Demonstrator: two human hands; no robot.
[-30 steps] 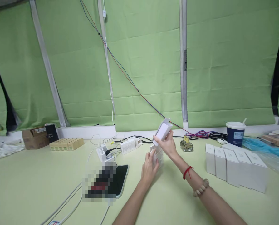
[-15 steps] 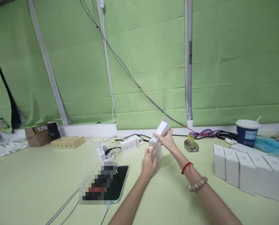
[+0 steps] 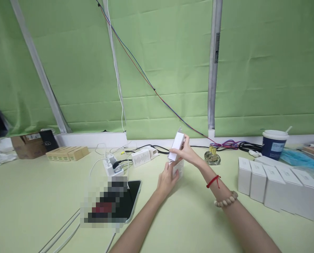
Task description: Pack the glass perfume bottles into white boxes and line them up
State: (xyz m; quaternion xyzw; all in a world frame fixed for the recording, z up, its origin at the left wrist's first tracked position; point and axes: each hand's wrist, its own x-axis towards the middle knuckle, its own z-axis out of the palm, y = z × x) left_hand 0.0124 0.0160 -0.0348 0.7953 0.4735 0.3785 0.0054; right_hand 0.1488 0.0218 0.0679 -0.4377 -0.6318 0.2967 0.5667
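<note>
My right hand grips a small white carton between thumb and fingers, tilted, with a thin flap standing up at its top end. Right below it, my left hand is closed around another white box with printed text, which appears to stand on the table. The lower end of the upper carton meets or overlaps the top of the lower box; the join is partly hidden by my fingers. To the left of my hands lies a printed white box with an open end piece beside it.
A row of several white boxes stands at right, before a lidded cup. Behind my right arm is a glass dish with brass-coloured cylinders. A tablet, a power strip with cables and yellowish boxes lie left.
The view has shifted slightly. The carton in my right hand is a little more upright and sits lower against the box in my left hand.
</note>
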